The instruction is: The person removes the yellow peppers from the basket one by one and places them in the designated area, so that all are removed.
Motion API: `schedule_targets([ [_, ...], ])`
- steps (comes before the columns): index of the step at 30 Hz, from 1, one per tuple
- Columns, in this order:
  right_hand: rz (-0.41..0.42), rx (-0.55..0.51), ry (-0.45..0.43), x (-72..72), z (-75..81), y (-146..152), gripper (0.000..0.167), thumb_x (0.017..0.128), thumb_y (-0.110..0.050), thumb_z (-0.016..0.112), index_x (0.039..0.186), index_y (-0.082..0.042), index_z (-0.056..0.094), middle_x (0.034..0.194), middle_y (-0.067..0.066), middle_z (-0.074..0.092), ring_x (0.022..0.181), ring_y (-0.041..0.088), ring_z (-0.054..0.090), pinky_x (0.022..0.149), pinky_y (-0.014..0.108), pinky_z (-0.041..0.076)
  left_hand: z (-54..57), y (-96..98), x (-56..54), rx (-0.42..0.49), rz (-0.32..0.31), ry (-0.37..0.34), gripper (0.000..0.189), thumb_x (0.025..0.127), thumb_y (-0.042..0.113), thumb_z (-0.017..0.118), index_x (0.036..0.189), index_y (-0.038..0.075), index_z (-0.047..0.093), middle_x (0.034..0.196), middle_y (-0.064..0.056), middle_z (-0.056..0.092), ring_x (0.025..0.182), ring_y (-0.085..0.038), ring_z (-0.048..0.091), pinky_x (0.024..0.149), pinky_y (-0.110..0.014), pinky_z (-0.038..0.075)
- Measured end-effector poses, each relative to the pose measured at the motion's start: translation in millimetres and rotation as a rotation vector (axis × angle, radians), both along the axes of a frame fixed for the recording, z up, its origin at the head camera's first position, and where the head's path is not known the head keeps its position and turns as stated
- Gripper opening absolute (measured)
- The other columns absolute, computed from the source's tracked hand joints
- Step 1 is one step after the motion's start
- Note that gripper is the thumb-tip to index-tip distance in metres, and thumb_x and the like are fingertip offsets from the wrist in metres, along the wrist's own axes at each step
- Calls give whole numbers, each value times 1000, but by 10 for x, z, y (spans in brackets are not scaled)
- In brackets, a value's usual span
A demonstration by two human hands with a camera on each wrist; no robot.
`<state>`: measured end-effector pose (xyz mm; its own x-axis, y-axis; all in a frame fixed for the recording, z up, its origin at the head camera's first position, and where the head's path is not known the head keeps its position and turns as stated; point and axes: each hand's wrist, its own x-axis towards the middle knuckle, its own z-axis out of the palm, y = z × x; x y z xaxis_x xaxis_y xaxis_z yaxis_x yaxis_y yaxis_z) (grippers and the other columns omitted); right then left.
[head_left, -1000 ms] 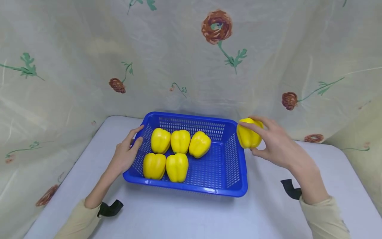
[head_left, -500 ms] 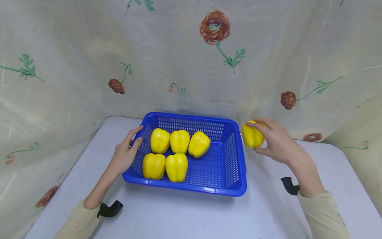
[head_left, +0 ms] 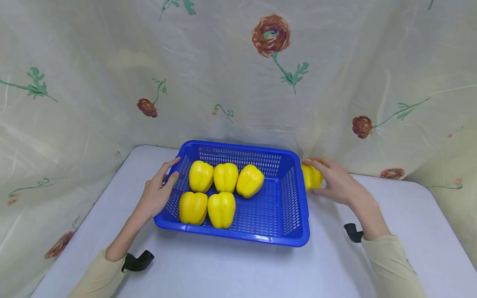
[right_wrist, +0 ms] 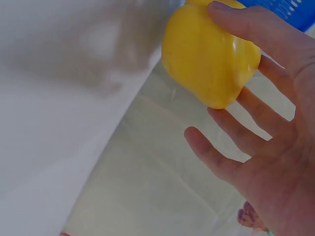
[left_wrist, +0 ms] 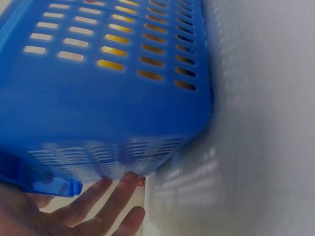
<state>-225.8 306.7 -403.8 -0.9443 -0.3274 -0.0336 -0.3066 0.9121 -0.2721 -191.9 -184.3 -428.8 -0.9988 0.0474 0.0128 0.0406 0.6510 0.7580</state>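
A blue plastic basket (head_left: 257, 236) with slotted walls holds several yellow bell peppers (head_left: 221, 209), gathered toward its left side. My left hand (head_left: 158, 190) grips the basket's left rim, thumb on the inner side; in the left wrist view its fingers (left_wrist: 115, 199) reach along the outside of the wall. Between thumb and fingers my right hand (head_left: 343, 182) pinches another yellow bell pepper (head_left: 313, 176), just outside the basket's right end. The rim overlaps that pepper's left side in the head view. In the right wrist view the pepper (right_wrist: 206, 59) appears close over the tabletop, the little finger apart from it.
The basket stands on a white-covered table (head_left: 223, 273). Behind it hangs a pale curtain (head_left: 208, 62) with printed flowers, close to the table's back edge. Dark camera mounts (head_left: 138, 260) sit at both wrists.
My right hand has carried the bell pepper slightly right, then down and back left, lower beside the basket's right wall. The left hand and the basket have stayed put.
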Motion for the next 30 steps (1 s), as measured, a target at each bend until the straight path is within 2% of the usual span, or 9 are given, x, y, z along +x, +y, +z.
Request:
schedule_targets([
  [9, -1, -30, -44, -59, -97, 8, 85, 89, -13, 88, 162, -15, 46, 165, 29, 42, 150, 55, 40, 121, 75, 39, -5, -1, 7, 5, -4, -1, 54, 117, 36, 38, 171, 29, 31, 166, -29, 47, 144, -59, 53, 108, -74, 50],
  [30, 8, -35, -3, -66, -165, 20, 83, 87, -8, 88, 160, -15, 49, 166, 28, 40, 151, 55, 37, 122, 76, 37, 12, -6, 4, -5, -7, 0, 54, 118, 34, 37, 171, 27, 31, 165, -29, 47, 143, -57, 55, 110, -73, 50],
])
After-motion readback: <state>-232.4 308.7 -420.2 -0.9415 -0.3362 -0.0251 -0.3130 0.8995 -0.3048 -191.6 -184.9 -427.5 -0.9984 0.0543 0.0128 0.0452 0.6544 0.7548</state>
